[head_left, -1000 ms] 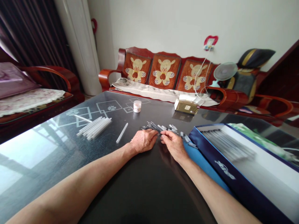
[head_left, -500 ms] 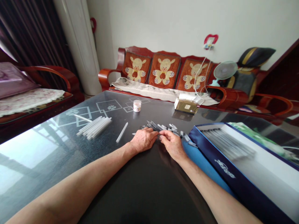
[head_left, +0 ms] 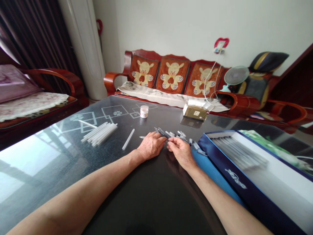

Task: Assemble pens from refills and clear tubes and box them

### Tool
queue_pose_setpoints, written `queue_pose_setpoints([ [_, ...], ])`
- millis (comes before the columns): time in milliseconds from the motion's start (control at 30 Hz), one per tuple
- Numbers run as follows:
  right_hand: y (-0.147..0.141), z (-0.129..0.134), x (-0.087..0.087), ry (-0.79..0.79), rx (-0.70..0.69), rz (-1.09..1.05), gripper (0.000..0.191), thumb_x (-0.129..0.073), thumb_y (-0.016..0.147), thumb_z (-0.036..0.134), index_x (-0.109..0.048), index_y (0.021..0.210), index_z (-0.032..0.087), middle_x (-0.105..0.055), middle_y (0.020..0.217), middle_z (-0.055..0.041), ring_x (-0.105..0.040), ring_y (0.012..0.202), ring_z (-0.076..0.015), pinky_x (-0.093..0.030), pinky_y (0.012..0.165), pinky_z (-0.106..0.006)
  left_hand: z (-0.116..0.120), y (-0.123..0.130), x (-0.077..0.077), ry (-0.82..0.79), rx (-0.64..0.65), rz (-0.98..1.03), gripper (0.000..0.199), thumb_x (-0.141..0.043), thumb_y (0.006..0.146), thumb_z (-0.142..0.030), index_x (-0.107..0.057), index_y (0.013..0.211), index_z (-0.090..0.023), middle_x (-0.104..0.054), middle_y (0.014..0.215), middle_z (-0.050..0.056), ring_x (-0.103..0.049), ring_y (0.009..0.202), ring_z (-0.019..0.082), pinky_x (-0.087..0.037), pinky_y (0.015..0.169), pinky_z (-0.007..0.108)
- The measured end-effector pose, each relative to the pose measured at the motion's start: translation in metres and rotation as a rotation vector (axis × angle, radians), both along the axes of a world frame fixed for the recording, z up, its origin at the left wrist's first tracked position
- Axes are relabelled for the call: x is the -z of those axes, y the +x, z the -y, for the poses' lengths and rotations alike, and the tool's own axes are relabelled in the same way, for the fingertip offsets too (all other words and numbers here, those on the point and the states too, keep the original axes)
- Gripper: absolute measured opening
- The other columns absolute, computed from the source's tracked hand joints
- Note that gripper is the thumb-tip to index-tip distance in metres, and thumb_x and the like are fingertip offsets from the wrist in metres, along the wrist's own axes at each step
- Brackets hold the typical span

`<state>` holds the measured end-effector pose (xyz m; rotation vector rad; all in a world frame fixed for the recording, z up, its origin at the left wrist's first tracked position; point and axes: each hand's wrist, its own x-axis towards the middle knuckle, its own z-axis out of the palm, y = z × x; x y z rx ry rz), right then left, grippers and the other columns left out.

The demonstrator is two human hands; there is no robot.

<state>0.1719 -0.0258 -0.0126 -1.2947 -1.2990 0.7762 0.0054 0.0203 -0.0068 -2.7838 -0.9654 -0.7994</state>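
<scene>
Glass tabletop (head_left: 61,153) holds heaped grey-tipped sticks (head_left: 171,133); left hand (head_left: 150,147) and right hand (head_left: 181,151) curl alongside, grip unclear.

White script logo (head_left: 236,178), unreadable, on blue box (head_left: 254,204)

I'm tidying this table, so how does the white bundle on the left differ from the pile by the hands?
The white tube bundle is pale and translucent, while the dark-tipped stick pile is grey with pale ends. The bundle lies roughly parallel; the pile is jumbled. The bundle sits apart from the hands; the pile lies at the left hand and right hand. Both are slim sticks on the glass tabletop.
</scene>
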Motion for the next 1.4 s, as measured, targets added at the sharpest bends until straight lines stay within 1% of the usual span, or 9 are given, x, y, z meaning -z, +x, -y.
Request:
queue_pose_setpoints([
  [333, -0.0012, -0.0017, -0.0082, -0.076, 0.042, 0.082, 0.034, -0.052, 0.081, 0.056, -0.064, 0.074, 0.024, -0.070, 0.067, -0.0045, -0.065, 0.058, -0.0210, -0.057, 0.054, -0.037, -0.0011, -0.0007, -0.0005, 0.031, 0.026, 0.049, 0.033, -0.037, 0.098, -0.030, -0.065, 0.112, -0.018, -0.061, 0.086, 0.007, -0.055, 0.080, 0.020, -0.044, 0.079, 0.034],
  [500, -0.0002, 0.0028, -0.0083, -0.003, 0.006, 0.171, 0.027, -0.056, 0.079, 0.048, -0.061, 0.086, 0.022, -0.070, 0.076, -0.0046, -0.068, 0.070, -0.0223, -0.057, 0.059, -0.036, -0.0028, -0.0001, 0.0024, 0.042, 0.028, 0.057, 0.032, -0.039, 0.098, -0.031, -0.065, 0.111, -0.019, -0.061, 0.085, 0.007, -0.055, 0.079, 0.019, -0.044, 0.078, 0.034],
  [600, 0.0017, 0.0032, -0.0063, 0.002, -0.003, 0.225, 0.022, -0.054, 0.080, 0.044, -0.060, 0.083, 0.022, -0.069, 0.077, -0.0047, -0.067, 0.071, -0.0221, -0.056, 0.062, -0.036, -0.0030, 0.0000, 0.0031, 0.051, 0.039, 0.064, 0.031, -0.039, 0.097, -0.031, -0.065, 0.110, -0.019, -0.061, 0.085, 0.007, -0.055, 0.079, 0.019, -0.043, 0.078, 0.033],
  [767, 0.0016, 0.0012, -0.0069, -0.027, 0.053, 0.298, 0.035, -0.046, 0.085, 0.051, -0.060, 0.069, 0.023, -0.069, 0.072, -0.0073, -0.065, 0.060, -0.0209, -0.054, 0.059, -0.036, -0.0018, -0.0007, 0.0022, 0.049, 0.063, 0.072, 0.032, -0.038, 0.098, -0.031, -0.065, 0.110, -0.019, -0.060, 0.084, 0.006, -0.055, 0.079, 0.020, -0.044, 0.078, 0.033],
  [833, 0.0004, 0.0021, -0.0088, -0.026, 0.055, 0.278, 0.037, -0.044, 0.086, 0.053, -0.060, 0.071, 0.024, -0.069, 0.071, -0.0070, -0.064, 0.059, -0.0207, -0.054, 0.059, -0.036, -0.0013, -0.0007, 0.0017, 0.051, 0.059, 0.077, 0.032, -0.038, 0.098, -0.031, -0.065, 0.110, -0.019, -0.060, 0.084, 0.006, -0.055, 0.079, 0.020, -0.044, 0.078, 0.034],
  [967, -0.0004, 0.0049, -0.0100, -0.021, -0.002, 0.190, 0.027, -0.052, 0.082, 0.048, -0.059, 0.084, 0.023, -0.069, 0.075, -0.0050, -0.066, 0.069, -0.0218, -0.055, 0.061, -0.035, -0.0008, -0.0004, 0.0009, 0.054, 0.049, 0.076, 0.032, -0.038, 0.098, -0.030, -0.065, 0.109, -0.018, -0.061, 0.084, 0.007, -0.055, 0.079, 0.020, -0.044, 0.077, 0.034],
  [1067, 0.0006, 0.0042, -0.0084, -0.014, -0.004, 0.193, 0.024, -0.054, 0.080, 0.045, -0.059, 0.081, 0.022, -0.069, 0.076, -0.0053, -0.066, 0.069, -0.0213, -0.056, 0.062, -0.035, -0.0003, -0.0004, 0.0002, 0.055, 0.048, 0.073, 0.033, -0.038, 0.098, -0.031, -0.065, 0.109, -0.018, -0.061, 0.084, 0.007, -0.055, 0.079, 0.020, -0.044, 0.077, 0.034],
  [1233, 0.0001, 0.0014, -0.0088, -0.024, 0.053, 0.247, 0.033, -0.048, 0.083, 0.050, -0.060, 0.069, 0.023, -0.068, 0.071, -0.0069, -0.063, 0.058, -0.0197, -0.055, 0.057, -0.036, 0.0005, -0.0007, -0.0009, 0.061, 0.057, 0.050, 0.032, -0.039, 0.097, -0.031, -0.065, 0.111, -0.018, -0.060, 0.083, 0.006, -0.055, 0.079, 0.020, -0.044, 0.076, 0.034],
  [1400, -0.0003, 0.0031, -0.0084, -0.003, 0.028, 0.231, 0.029, -0.050, 0.083, 0.048, -0.062, 0.078, 0.022, -0.068, 0.070, -0.0046, -0.064, 0.061, -0.0202, -0.055, 0.058, -0.034, 0.0003, -0.0005, -0.0008, 0.065, 0.048, 0.046, 0.033, -0.039, 0.097, -0.031, -0.065, 0.111, -0.018, -0.059, 0.082, 0.006, -0.055, 0.079, 0.020, -0.043, 0.076, 0.034],
])
